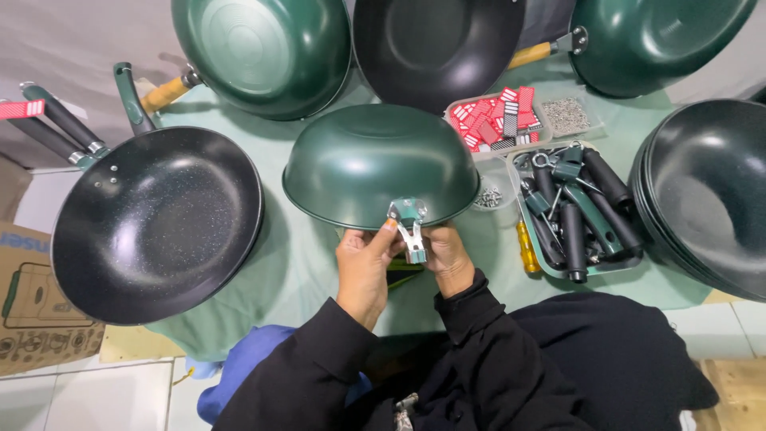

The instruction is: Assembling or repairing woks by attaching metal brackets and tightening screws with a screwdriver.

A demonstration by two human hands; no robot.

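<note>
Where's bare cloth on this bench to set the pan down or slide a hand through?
Bare green cloth shows between the black frying pan and the upturned green pan that both hands, left hand and right hand, hold by its bracket. A smaller strip lies below the handle tray. The far edge and right side are crowded with pans and parts trays.

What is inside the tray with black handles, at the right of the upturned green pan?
The tray holds black handles and green metal brackets. Its bottom is covered, so anything beneath them cannot be seen.
</note>
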